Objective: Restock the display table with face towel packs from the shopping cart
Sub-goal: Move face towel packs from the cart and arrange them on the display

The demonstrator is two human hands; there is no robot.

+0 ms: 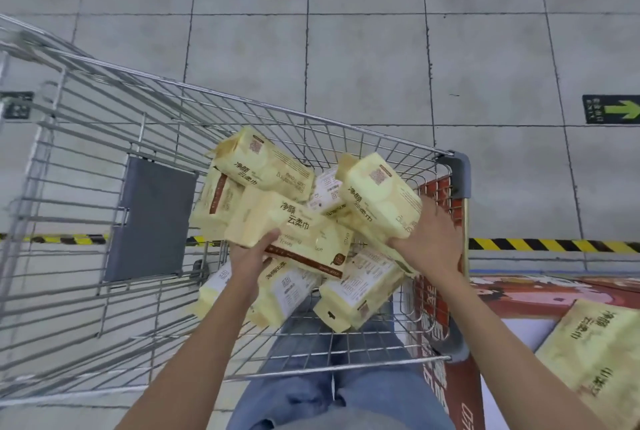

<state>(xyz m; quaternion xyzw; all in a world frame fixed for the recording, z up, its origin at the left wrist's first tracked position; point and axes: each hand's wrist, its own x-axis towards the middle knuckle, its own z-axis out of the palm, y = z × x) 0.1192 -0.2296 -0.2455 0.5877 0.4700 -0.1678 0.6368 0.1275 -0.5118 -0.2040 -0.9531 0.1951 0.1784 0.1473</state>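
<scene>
Several pale yellow face towel packs lie piled in the near right corner of the wire shopping cart (104,138). My left hand (251,258) grips one pack (294,232) from below, thumb on its front face. My right hand (429,239) holds another pack (377,197) by its near end, just inside the cart's right rim. Further packs (360,287) lie underneath on the cart floor. On the display table (519,325) at the lower right lies one yellow pack (595,357).
The cart's grey plastic seat flap (152,218) stands to the left of the pile. A red printed panel (436,294) hangs on the table side by the cart. Yellow-black hazard tape (554,245) and a green arrow sign (611,109) mark the tiled floor.
</scene>
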